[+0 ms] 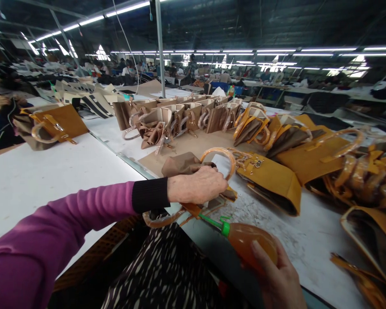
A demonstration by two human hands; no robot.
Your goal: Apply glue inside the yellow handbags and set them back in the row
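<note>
My left hand [201, 185] is closed on the edge of a partly made handbag [180, 164] with brown lining and orange-yellow trim. One plastic-wrapped handle [231, 161] of that bag arches up behind my fingers, and another loops below my wrist. In my right hand [281, 274] is a squeeze bottle [252, 242] of amber liquid with a green cap. Its thin green nozzle points left, with the tip at the bag's orange trim just under my left hand. My left fingertips are partly hidden.
Rows of brown handbags [186, 116] stand at the back of the table. Mustard-yellow handbags [270, 178] lie to the right, some on their sides. Another yellow bag [62, 122] sits at left near a co-worker's hand [0, 103]. A metal post [161, 51] rises behind.
</note>
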